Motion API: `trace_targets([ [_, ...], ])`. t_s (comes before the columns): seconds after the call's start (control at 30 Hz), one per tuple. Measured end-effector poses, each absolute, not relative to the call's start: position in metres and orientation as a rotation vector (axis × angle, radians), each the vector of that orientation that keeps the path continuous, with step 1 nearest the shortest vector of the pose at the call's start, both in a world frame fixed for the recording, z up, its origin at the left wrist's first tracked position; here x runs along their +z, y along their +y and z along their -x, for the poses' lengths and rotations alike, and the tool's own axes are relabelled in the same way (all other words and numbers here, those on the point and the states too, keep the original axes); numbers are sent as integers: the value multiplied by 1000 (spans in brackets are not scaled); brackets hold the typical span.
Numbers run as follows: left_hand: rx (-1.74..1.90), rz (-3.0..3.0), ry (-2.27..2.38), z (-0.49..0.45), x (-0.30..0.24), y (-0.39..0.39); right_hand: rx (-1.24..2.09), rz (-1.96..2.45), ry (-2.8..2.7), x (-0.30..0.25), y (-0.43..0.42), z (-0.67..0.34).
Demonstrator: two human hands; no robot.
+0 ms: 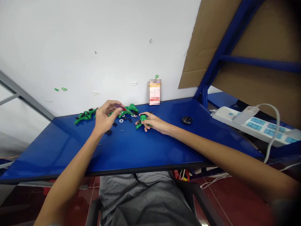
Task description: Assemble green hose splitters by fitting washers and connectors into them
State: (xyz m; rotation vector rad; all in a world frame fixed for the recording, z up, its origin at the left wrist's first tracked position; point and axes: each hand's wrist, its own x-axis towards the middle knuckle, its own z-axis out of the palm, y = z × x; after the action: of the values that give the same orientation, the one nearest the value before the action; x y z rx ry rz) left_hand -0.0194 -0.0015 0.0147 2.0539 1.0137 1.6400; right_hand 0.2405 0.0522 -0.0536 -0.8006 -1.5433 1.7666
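Note:
My left hand (107, 116) is closed on a screwdriver (122, 108) with a reddish, see-through handle. Its thin shaft slants down to the right, the tip close to my right hand (154, 122). Held in the right hand's fingers is a green plastic hose fitting (142, 118) with dark parts, raised a little over the blue table (131, 150). Behind the left hand lie more green fittings (86, 115), partly covered by it. White rings (121, 121) and small black parts (130, 120) are scattered between the two hands. A small screw (121, 130) lies nearer to me.
A round black object (187, 120) sits right of my right hand. On the right edge stands a white power strip (254, 124) with a looping cable. A blurred card-like box (154, 92) leans at the white wall. Cardboard (199, 47) and a blue frame rise at right.

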Motion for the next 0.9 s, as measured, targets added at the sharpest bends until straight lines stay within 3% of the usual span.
trace_targets([
  [0.9, 1478, -2290, 1095, 9, 5, -7, 1730, 810, -1582, -50, 48, -239],
])
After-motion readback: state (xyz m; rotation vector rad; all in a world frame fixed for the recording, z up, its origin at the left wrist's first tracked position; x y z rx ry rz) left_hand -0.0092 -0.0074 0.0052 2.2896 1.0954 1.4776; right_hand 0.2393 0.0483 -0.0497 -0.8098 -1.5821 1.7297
